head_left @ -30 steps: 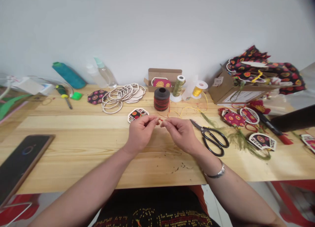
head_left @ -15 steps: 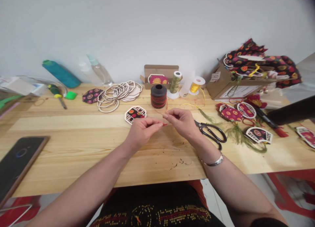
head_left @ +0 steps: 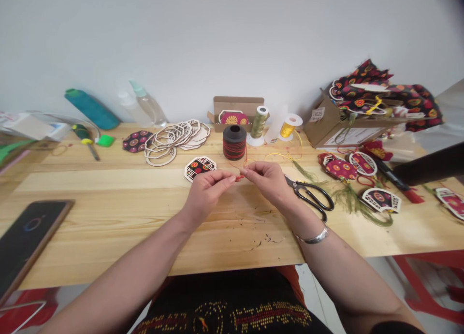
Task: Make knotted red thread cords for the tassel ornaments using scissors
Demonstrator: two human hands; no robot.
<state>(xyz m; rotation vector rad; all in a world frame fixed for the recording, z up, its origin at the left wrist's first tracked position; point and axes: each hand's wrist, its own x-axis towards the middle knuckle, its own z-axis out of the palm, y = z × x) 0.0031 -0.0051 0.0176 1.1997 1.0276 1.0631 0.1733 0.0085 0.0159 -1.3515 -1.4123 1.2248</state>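
Both hands meet over the middle of the wooden table, in front of a dark spool of red cord (head_left: 234, 148). My left hand (head_left: 208, 191) pinches a short piece of red cord (head_left: 239, 178) between thumb and forefinger. The fingers of my right hand (head_left: 266, 179) are closed on the same cord, and a thin strand runs from there toward the spool. Just behind my left hand lies an octagonal wooden-framed fabric ornament (head_left: 199, 167). Black-handled scissors (head_left: 312, 195) rest to the right of my right hand, their blades partly hidden.
Wooden frames (head_left: 174, 138) are piled at the back left. Green thread (head_left: 258, 123) and yellow thread (head_left: 289, 127) spools stand behind. A cardboard box (head_left: 319, 123) heaped with fabric and several tasselled ornaments (head_left: 380, 199) occupy the right. A phone (head_left: 31, 237) lies at the left.
The fingertips have shifted slightly, and more of the red cord shows between my two hands. The objects on the table stay in place.
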